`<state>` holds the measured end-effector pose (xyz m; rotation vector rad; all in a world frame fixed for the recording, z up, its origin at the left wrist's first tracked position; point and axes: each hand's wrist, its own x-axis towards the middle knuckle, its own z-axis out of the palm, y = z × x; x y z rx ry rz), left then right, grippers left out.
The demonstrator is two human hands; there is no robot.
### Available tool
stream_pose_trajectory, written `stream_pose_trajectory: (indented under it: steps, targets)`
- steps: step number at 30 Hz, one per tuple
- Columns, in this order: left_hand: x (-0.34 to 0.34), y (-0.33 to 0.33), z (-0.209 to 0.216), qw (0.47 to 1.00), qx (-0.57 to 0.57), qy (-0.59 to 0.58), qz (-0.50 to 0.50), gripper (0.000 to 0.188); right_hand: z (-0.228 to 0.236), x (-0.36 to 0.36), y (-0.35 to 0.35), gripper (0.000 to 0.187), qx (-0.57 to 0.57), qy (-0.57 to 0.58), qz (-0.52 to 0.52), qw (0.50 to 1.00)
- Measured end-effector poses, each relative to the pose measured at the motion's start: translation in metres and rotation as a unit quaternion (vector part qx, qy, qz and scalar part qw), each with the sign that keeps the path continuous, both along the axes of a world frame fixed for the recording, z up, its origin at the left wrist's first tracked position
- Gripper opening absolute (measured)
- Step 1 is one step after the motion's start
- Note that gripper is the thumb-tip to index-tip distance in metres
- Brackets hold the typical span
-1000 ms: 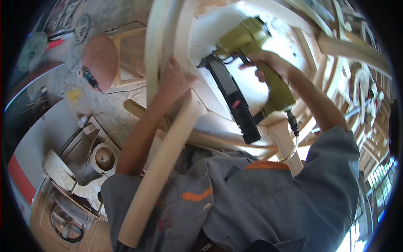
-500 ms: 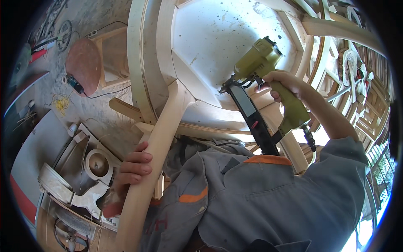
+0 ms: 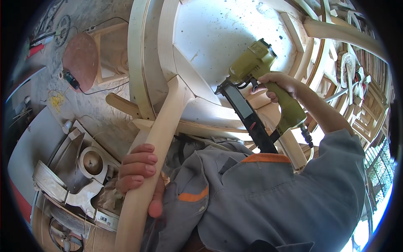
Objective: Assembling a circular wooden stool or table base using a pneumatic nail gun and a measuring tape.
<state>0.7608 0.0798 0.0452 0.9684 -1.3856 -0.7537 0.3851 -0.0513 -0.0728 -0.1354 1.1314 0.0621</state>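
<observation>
This is a woodworking workshop, by the look of it one for furniture. A green and black nail gun (image 3: 254, 63) with an air hose (image 3: 311, 153) at its handle shows it, as does the large curved frame (image 3: 166, 40) of bare, pale timber. More unfinished wooden frames (image 3: 373, 110) crowd the right side. At the left, a small corded power tool (image 3: 71, 80) and a bulky metal machine (image 3: 86, 197) sit around a scuffed, dusty grey floor (image 3: 110, 122).
</observation>
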Motion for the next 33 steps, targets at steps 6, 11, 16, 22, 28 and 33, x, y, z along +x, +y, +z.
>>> stream_pose_trajectory:
  steps: [6, 11, 16, 22, 28, 33]
  targets:
    - [0.003, 0.004, -0.003, 1.000, -0.015, 0.005, -0.003, 0.068, -0.011, -0.003, 0.003, 0.039, -0.020, 0.018, 0.046, 0.999]
    - [0.008, -0.005, -0.019, 0.997, -0.080, 0.009, 0.010, 0.067, 0.013, 0.039, -0.012, 0.029, -0.098, 0.048, 0.092, 0.990]
    - [0.005, -0.002, -0.020, 0.994, -0.082, 0.011, 0.069, 0.057, 0.117, 0.102, -0.016, 0.030, -0.257, 0.209, 0.192, 0.924]
    - [0.003, 0.003, 0.009, 0.996, 0.058, 0.070, 0.005, 0.036, 0.231, 0.134, 0.042, 0.036, -0.515, 0.245, 0.180, 0.802]
    - [0.016, 0.126, -0.023, 0.987, -0.085, 0.111, -0.084, 0.061, 0.340, 0.177, 0.169, 0.033, -0.594, 0.370, 0.005, 0.714]
    - [0.005, 0.213, -0.127, 0.800, 0.106, -0.160, -0.568, 0.058, 0.393, 0.153, 0.282, 0.022, -0.755, 0.363, -0.138, 0.527]
